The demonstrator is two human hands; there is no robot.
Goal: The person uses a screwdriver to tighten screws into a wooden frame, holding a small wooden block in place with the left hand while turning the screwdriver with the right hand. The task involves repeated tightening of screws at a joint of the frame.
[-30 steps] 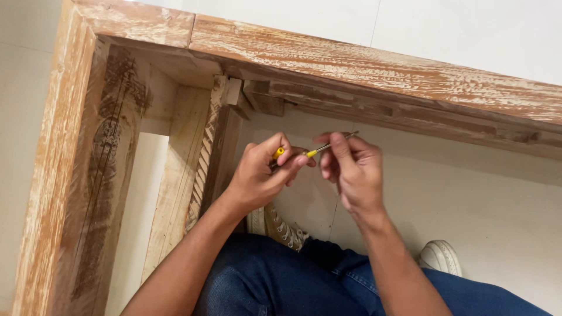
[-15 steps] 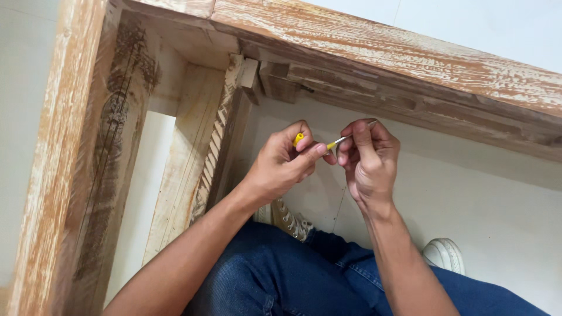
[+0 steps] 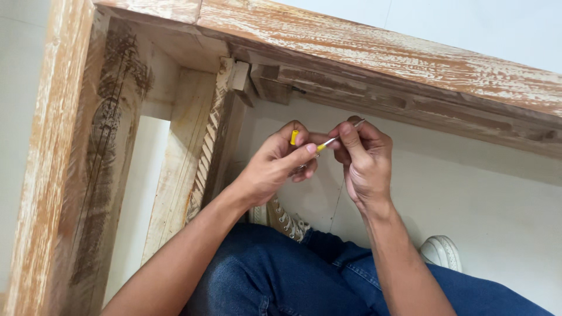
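My left hand pinches a small yellow plastic plug between thumb and fingers, its end sticking up. My right hand grips a thin metal screw that slants up to the right. A second yellow piece sits at the screw's lower end, touching my left thumb. Both hands meet in front of the wooden frame's inner corner. My fingers hide how the screw and this yellow piece join.
A whitewashed, worn wooden frame runs across the top and down the left side, with a carved post inside it. My legs in blue jeans and white shoes rest on a pale tiled floor.
Both hands have stayed together and shifted a little right and up in view, closer to the frame's top rail. The grip on the plug and screw looks the same.
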